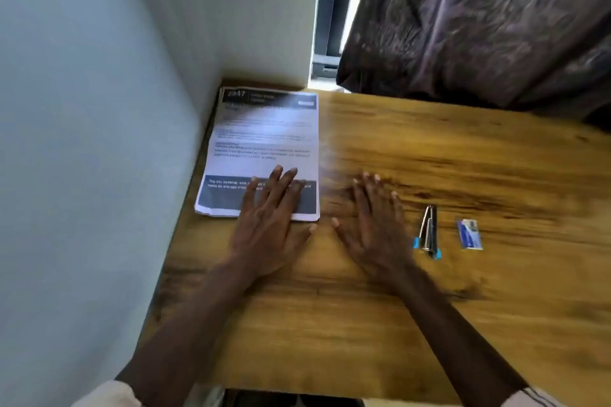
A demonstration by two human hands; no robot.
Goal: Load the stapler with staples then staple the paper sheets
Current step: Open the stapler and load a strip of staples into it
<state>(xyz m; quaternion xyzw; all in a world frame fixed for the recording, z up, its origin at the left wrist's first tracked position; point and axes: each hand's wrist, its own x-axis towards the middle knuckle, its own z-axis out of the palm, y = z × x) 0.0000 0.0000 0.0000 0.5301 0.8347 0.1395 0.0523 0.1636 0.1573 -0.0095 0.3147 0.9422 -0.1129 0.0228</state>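
A stack of printed paper sheets (264, 139) lies at the table's left edge, against the wall. My left hand (274, 218) lies flat with straight fingers resting on the sheets' lower right part. My right hand (373, 218) lies flat on the bare wood just right of the stack, fingers spread, holding nothing. A small metal stapler with blue ends (428, 233) lies on the table to the right of my right hand, apart from it. A small blue and white staple box (469, 234) sits a little further right.
The wooden table (429, 149) stretches away to the right and toward me. A pale wall (82, 142) borders its left side. A dark patterned curtain (479, 20) hangs over the far right edge, beside a window frame (330, 10).
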